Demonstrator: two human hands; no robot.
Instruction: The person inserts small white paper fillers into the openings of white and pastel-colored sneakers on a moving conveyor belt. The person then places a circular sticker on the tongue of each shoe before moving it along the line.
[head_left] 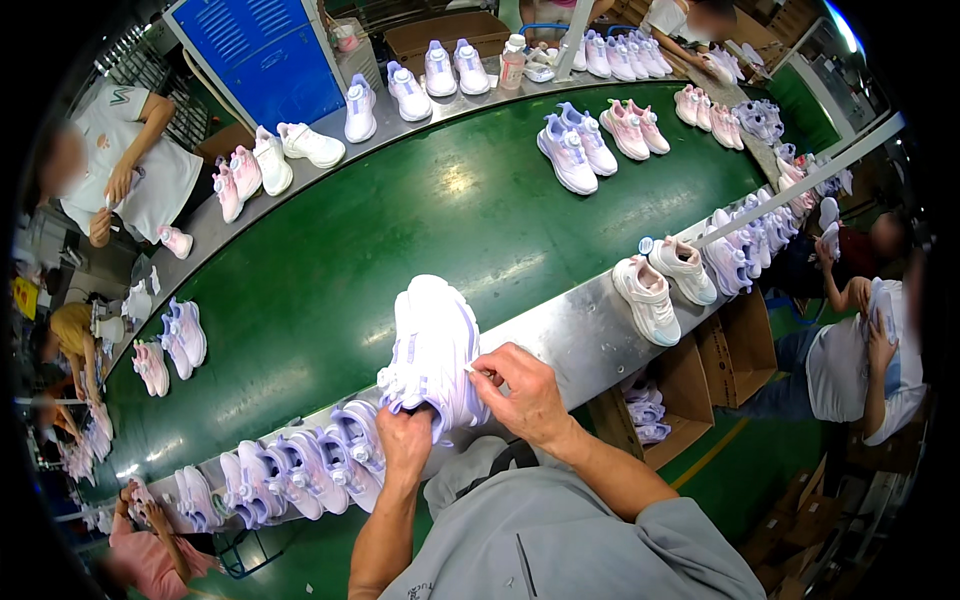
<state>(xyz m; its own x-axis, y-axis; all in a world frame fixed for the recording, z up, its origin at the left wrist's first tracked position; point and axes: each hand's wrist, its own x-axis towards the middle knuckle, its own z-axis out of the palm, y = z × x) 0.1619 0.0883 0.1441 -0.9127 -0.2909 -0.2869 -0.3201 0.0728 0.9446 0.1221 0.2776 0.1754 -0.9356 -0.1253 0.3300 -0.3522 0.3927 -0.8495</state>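
Observation:
My left hand (404,440) grips a white-and-lavender sneaker (440,320) at its heel opening, with the fingers partly hidden inside. The toe points away from me, over the near edge of the green belt. A second shoe of the same colours shows along its left side; how it is held is hidden. Against the right side of the sneaker, my right hand (527,395) pinches a tiny white piece (468,368) between thumb and forefinger. What that piece is cannot be made out.
A green conveyor belt (330,270) curves ahead, carrying pairs of sneakers. Lavender sneakers (300,470) line the metal ledge at my left. Cream sneakers (648,298) stand on the ledge at right, near an open cardboard box (685,390). Several people work around the belt.

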